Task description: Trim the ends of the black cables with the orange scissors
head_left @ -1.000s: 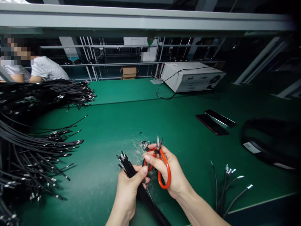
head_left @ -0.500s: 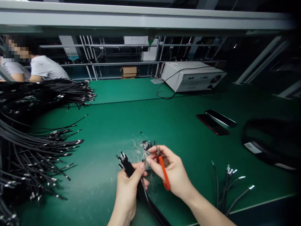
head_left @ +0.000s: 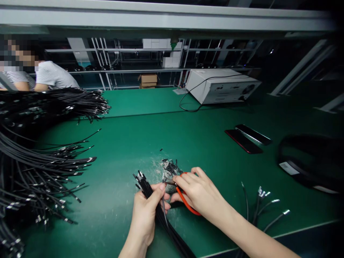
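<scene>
My left hand [head_left: 146, 211] is closed round a bundle of black cables [head_left: 145, 184], with one cable [head_left: 164, 208] held apart between thumb and fingers, its stripped tip pointing up. My right hand [head_left: 195, 188] grips orange-handled cutting pliers [head_left: 185, 200]. Their jaws are at that cable's end, just above my left thumb; whether they touch it I cannot tell. Beyond the jaws lies a small heap of cut black sheath pieces [head_left: 172, 166] with fine pale strands [head_left: 156, 165].
Large piles of black cables [head_left: 53, 161] cover the left side. Several cable ends [head_left: 262, 195] stick up at right. Two dark phone-like slabs [head_left: 244, 141], a black coil [head_left: 309, 161] and a white machine [head_left: 223, 87] lie farther right. Another person [head_left: 53, 75] sits far left.
My right hand has turned over, palm down, and brought the pliers' jaws to the single cable. Earlier its fingertips were at the cable's end, pliers upright in the palm. My left hand stays put.
</scene>
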`<state>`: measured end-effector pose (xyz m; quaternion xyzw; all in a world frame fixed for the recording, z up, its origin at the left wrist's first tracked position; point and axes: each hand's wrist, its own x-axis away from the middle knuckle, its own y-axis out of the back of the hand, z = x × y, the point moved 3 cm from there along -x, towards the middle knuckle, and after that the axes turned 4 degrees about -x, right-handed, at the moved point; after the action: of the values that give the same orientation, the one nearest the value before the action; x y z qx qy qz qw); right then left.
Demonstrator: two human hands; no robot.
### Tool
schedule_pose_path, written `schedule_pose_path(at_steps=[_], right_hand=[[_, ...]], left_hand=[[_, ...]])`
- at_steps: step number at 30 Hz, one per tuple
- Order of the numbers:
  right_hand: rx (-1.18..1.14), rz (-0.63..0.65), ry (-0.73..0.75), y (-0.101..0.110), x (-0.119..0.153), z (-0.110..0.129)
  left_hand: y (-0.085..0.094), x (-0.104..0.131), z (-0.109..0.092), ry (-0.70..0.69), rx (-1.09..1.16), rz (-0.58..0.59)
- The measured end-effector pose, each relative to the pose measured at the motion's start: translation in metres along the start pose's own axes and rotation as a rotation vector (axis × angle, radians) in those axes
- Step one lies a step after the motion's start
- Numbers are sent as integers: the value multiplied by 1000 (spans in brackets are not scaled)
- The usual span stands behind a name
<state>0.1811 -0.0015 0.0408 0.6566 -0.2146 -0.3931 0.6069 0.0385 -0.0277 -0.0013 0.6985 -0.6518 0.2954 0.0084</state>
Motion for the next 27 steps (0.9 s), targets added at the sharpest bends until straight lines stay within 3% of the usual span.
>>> schedule_pose_path(at_steps=[11, 21, 25, 27], right_hand=[[238, -64, 116, 12, -6, 0], [238, -80, 188, 14, -11, -3], [159, -13, 118, 13, -13, -5], [9, -7, -42, 11, -14, -10]], left_hand=[[-1, 0, -3, 18, -8, -16], [1, -1, 0, -8, -30, -26], [0, -1, -1, -13, -26, -22], [0, -1, -1, -7, -13, -2]])
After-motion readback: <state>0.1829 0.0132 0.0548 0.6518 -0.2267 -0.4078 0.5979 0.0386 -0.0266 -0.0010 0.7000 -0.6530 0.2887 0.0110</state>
